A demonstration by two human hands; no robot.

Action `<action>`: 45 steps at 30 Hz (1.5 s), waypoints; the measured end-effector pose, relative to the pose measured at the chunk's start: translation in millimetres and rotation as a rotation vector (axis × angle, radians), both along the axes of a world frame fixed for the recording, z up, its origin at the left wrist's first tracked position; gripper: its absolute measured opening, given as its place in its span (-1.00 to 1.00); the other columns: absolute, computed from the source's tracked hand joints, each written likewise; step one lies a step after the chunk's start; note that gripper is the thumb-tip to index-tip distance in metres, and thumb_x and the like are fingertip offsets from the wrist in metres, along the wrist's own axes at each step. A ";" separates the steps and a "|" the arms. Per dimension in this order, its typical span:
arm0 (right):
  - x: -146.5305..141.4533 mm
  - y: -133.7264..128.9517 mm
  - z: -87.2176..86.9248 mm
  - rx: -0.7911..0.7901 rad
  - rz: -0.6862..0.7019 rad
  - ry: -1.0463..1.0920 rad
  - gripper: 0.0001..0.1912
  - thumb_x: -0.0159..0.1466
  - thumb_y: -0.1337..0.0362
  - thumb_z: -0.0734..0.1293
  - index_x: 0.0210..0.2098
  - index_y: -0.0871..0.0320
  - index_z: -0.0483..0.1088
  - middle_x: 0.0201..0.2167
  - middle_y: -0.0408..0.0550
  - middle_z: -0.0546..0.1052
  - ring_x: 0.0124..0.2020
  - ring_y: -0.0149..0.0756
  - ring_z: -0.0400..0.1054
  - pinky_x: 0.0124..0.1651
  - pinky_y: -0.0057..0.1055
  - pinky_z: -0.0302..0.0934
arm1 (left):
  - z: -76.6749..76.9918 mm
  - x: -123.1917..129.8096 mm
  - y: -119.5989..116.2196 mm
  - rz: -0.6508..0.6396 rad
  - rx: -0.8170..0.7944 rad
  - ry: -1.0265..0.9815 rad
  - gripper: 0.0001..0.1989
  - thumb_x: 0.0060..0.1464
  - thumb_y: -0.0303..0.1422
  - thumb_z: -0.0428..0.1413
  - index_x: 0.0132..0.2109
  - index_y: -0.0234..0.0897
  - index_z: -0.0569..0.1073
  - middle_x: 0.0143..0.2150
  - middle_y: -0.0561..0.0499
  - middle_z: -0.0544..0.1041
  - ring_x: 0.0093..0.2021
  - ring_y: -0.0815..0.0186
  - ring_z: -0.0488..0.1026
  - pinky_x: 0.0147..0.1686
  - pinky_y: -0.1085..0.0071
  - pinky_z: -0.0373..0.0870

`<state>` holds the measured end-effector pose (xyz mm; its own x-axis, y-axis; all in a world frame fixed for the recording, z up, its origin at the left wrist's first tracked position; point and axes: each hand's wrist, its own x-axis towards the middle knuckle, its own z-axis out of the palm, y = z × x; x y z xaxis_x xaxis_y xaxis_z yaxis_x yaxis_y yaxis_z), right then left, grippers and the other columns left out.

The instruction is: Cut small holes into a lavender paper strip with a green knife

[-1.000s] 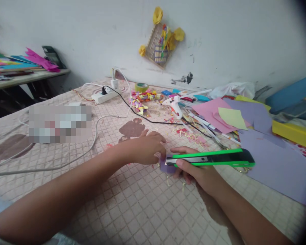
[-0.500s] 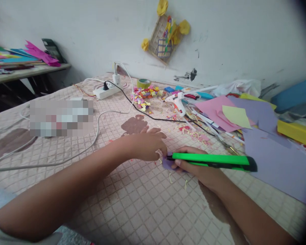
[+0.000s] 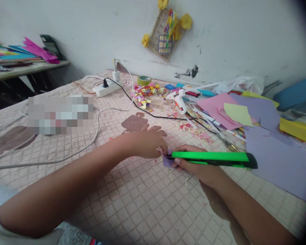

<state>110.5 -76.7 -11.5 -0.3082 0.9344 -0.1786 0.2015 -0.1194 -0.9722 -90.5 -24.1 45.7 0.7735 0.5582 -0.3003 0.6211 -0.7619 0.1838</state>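
A long green and black utility knife (image 3: 211, 156) lies across my right hand (image 3: 193, 166), whose fingers are closed around its front end. Its dark narrow tip points left at a small piece of purple paper (image 3: 167, 162). My left hand (image 3: 150, 143) reaches in from the left, with index finger and thumb bent down at the paper's edge and the other fingers spread. The right fingertips also touch the paper from the other side. Part of the paper is hidden under the tool and the fingers. Pale curled paper slivers (image 3: 171, 175) lie just below on the tablecloth (image 3: 142, 204).
A white glue gun (image 3: 178, 102) with a black cord stands behind my hands. Coloured paper scraps (image 3: 145, 93), green tape (image 3: 144, 80) and a power strip (image 3: 107, 89) are farther back. Purple sheets (image 3: 277, 160) and a yellow object (image 3: 298, 131) lie at right. A white cable (image 3: 98, 127) crosses the left.
Both hands stay at the purple paper almost unmoved. The purple paper and the tool show only a very slight shift, and the whole view has tilted slightly.
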 end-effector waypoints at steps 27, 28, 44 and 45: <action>10.7 8.7 -8.2 -0.001 0.070 -0.033 -0.76 0.14 0.17 0.42 -0.22 0.12 0.46 -0.45 -0.10 0.58 -0.42 -0.35 0.49 -0.39 -0.46 0.38 | -6.7 2.1 -0.8 0.019 -0.017 -0.016 -0.67 0.09 -0.38 -0.04 -0.06 0.01 0.49 0.30 0.01 0.14 0.35 -0.04 -0.18 0.18 -0.25 -0.25; 10.5 8.6 -8.1 -0.003 0.067 -0.034 -0.75 0.13 0.17 0.42 -0.22 0.13 0.46 -0.46 -0.09 0.58 -0.42 -0.34 0.49 -0.39 -0.45 0.38 | -6.5 1.9 -1.0 0.017 -0.019 -0.014 -0.67 0.09 -0.38 -0.05 -0.06 0.01 0.49 0.31 0.00 0.14 0.35 -0.04 -0.18 0.18 -0.26 -0.25; 9.2 9.2 -1.1 -0.041 0.073 -0.029 -0.76 0.08 0.18 0.44 -0.27 0.10 0.47 -0.49 -0.10 0.59 -0.43 -0.31 0.51 -0.37 -0.41 0.40 | -5.9 2.7 -1.4 0.029 -0.031 -0.013 -0.66 0.09 -0.39 -0.03 -0.05 0.02 0.49 0.32 -0.01 0.12 0.35 -0.07 -0.19 0.16 -0.29 -0.26; 9.5 9.6 -0.7 -0.048 0.070 -0.022 -0.76 0.07 0.18 0.44 -0.28 0.11 0.47 -0.49 -0.10 0.59 -0.43 -0.31 0.51 -0.37 -0.40 0.41 | -5.9 2.9 -1.4 0.036 -0.032 -0.011 -0.66 0.08 -0.39 -0.03 -0.04 0.03 0.49 0.32 0.00 0.12 0.35 -0.07 -0.19 0.16 -0.29 -0.26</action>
